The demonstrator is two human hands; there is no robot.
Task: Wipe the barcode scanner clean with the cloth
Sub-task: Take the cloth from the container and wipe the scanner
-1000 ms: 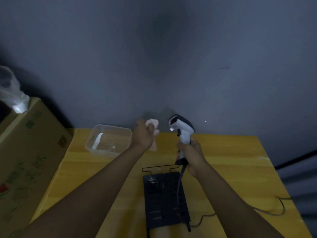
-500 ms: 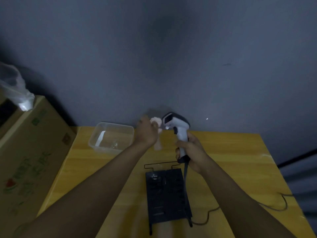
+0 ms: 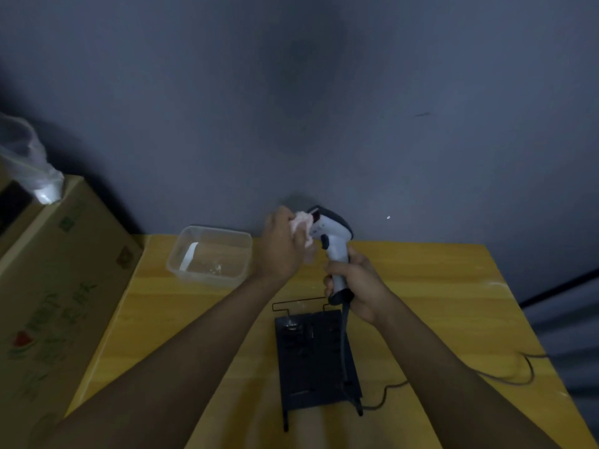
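Note:
A white and black barcode scanner point(image 3: 334, 234) stands upright above the yellow table point(image 3: 437, 286), its head turned to the left. My right hand point(image 3: 356, 283) grips its handle, and its dark cable runs down from the handle's base. My left hand point(image 3: 280, 247) holds a bunched pale pink cloth point(image 3: 303, 226) pressed against the front of the scanner's head. Part of the cloth hangs below my fingers.
A clear plastic tub point(image 3: 210, 254) sits at the table's back left. A black stand point(image 3: 314, 361) with a wire frame lies in the middle. A cardboard box point(image 3: 55, 286) with a plastic bag point(image 3: 29, 166) on it stands to the left. The grey wall is close behind.
My left hand has carried the cloth rightwards until it touches the scanner's head. The scanner has come slightly left and tilted towards the cloth.

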